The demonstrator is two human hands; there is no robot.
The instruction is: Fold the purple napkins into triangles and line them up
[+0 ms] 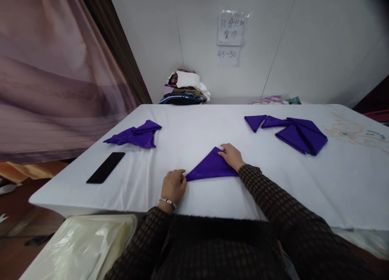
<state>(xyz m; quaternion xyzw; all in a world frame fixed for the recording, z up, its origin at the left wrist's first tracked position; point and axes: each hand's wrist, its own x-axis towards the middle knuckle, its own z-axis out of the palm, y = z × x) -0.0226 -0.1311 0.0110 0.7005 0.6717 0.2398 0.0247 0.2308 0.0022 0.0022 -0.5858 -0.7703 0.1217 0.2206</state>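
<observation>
A purple cloth napkin (211, 166), folded into a triangle, lies flat on the table in front of me. My left hand (174, 187), with a bracelet at the wrist, is closed in a pinch on the napkin's left corner. Over the upper right side of the triangle, my right hand (231, 156) has thumb and fingers pinched at the edge near the top corner. My right hand and sleeve cover part of the napkin's right side.
A crumpled purple cloth (136, 135) and a black phone-like slab (105, 167) lie to the left. Folded purple napkins (304, 134) sit at the far right on the white tablecloth (194, 124). Stacked clothes (185, 87) stand behind the table; a plastic-covered bin (82, 239) is below left.
</observation>
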